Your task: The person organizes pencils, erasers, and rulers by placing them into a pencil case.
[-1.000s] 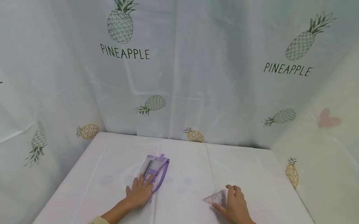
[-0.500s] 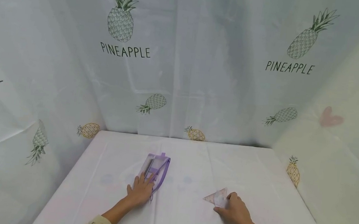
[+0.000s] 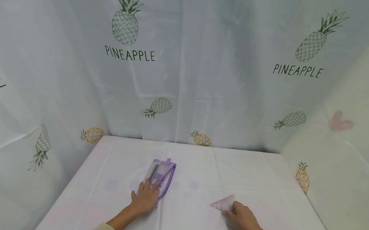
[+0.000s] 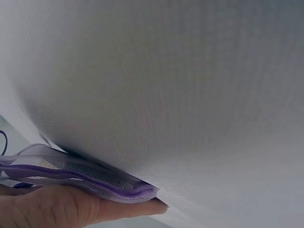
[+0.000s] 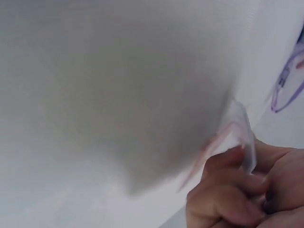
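Note:
My left hand (image 3: 145,200) lies flat with spread fingers on a purple mesh pencil case (image 3: 165,169), which has a dark, slim item showing inside it. In the left wrist view, the case (image 4: 95,178) sits between that hand (image 4: 57,206) and the white cloth. Over on the right, my right hand (image 3: 244,218) pinches a clear triangular set square (image 3: 224,203) with reddish markings by its right side. From the right wrist view, the fingers (image 5: 228,190) curl at the edge of the set square (image 5: 225,128), which tilts above the cloth; whether its far edge touches cannot be told.
A white cloth (image 3: 187,226) with faint coloured spots covers the table. Pineapple-printed curtains (image 3: 188,74) hang behind and on the left, with a paler one (image 3: 350,164) on the right. Bare cloth lies between the two hands.
My right hand's fingers have drawn in from a wide spread around the set square to a pinch on its right side. The left hand stays on the pencil case.

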A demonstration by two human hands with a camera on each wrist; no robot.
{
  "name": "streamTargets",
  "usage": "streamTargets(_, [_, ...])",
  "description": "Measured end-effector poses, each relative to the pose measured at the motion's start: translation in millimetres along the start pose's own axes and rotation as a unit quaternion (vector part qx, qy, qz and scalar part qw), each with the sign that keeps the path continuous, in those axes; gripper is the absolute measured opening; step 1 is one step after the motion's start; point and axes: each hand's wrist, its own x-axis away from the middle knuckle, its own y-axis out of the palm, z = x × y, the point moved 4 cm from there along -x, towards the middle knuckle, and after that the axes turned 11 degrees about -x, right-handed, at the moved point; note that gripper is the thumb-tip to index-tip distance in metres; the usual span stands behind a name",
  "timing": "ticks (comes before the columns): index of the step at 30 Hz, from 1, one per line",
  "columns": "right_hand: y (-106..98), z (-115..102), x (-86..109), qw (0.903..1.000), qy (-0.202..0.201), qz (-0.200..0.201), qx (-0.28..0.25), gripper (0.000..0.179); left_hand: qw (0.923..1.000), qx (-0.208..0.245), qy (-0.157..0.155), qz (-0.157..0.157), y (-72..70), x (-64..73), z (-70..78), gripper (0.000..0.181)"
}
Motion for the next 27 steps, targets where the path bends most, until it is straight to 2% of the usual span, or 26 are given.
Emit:
streamTargets(4, [-2, -10, -0.2, 0.9977, -0.047, -0.013, -0.047, 0.025, 1.0, 0.001, -0.002, 0.005, -0.4, 1.4, 0.0, 0.05])
streamTargets(7, [-1, -19, -3.5, 0.9948, -0.066, -0.015, -0.076, 0.025, 1.0, 0.007, -0.003, 0.005, -0.5, 0.8, -0.6, 0.05])
streamTargets(10, [3, -25, -9.0, 0.9934, -0.057, -0.007, -0.1, 0.025, 0.9999, 0.014, -0.003, 0.001, -0.1, -0.5, -1.0, 0.05])
streamTargets(14, [15, -37, -16.6, 0.9868, -0.049, -0.02, -0.153, 0.023, 0.9997, 0.025, -0.001, -0.002, -3.4, -1.2, 0.1, 0.051])
streamTargets(23, [53, -83, -30.5, 0.9603, -0.066, -0.053, -0.266, 0.02, 0.9994, 0.006, 0.014, 0.032, -3.6, 5.5, 1.2, 0.05])
streamTargets(27, [71, -103, -39.3, 0.9389, -0.058, -0.088, -0.328, 0.02, 0.9985, 0.034, 0.026, 0.033, -0.6, 5.8, -0.8, 0.052])
